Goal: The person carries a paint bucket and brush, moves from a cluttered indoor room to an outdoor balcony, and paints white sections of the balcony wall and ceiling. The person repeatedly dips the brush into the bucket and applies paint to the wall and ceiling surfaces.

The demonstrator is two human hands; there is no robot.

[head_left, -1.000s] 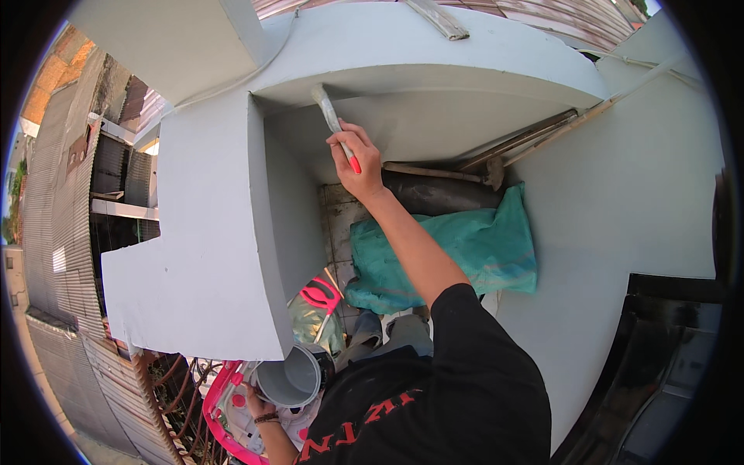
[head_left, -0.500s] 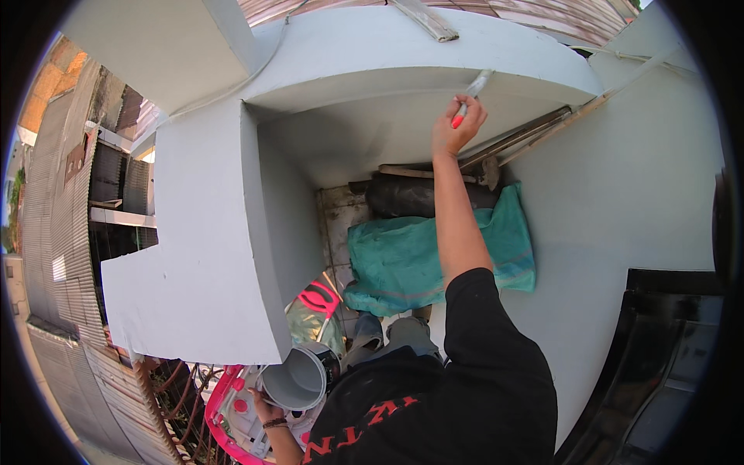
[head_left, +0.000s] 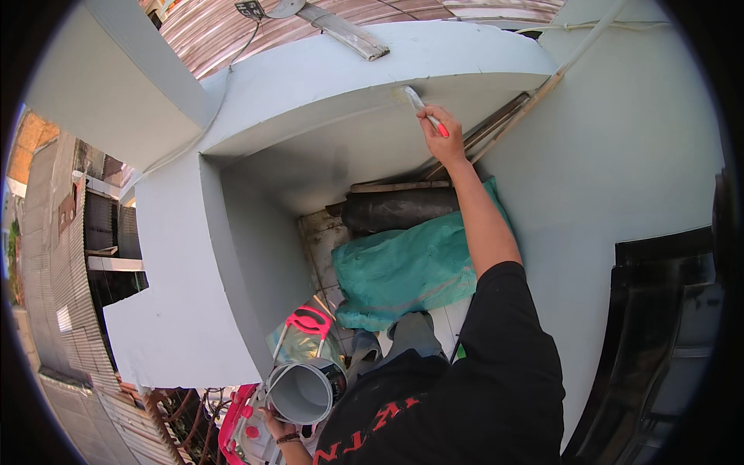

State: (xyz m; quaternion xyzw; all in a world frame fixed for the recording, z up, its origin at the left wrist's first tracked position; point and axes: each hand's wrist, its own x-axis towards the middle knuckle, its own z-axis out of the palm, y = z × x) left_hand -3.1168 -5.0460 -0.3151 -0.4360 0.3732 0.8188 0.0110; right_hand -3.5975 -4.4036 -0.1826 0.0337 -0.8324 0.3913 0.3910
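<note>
A pale grey-blue parapet wall (head_left: 310, 101) curves across the top of the view, with one flat wall face (head_left: 620, 155) on the right and one jutting block (head_left: 178, 279) on the left. On the floor in the corner between them lie one teal tarpaulin bundle (head_left: 411, 271) and, just behind it against the parapet's inner face, one dark roll (head_left: 395, 209). Several wooden battens (head_left: 496, 128) lean in the right corner; their exact number cannot be told.

One grey paint pot (head_left: 301, 391) sits at the lower edge of the view, its mouth facing up; the left hand (head_left: 277, 428) is closed under its base, holding it against the body, beside one pink-handled object (head_left: 308, 319).

One paintbrush (head_left: 425, 110), pale bristles and red-orange handle, is pinched in the right hand (head_left: 443, 139), fingers pressed together around the handle. Its bristles touch the lower edge of the parapet's top rim.

Change: one second ago the brush worked the inner face well to the left; half a second ago it had reached the rim near the right corner; now it lies slightly back left along that rim. Judged from this, the stroke is running along the rim's edge, and the pot has stayed low on the left.
</note>
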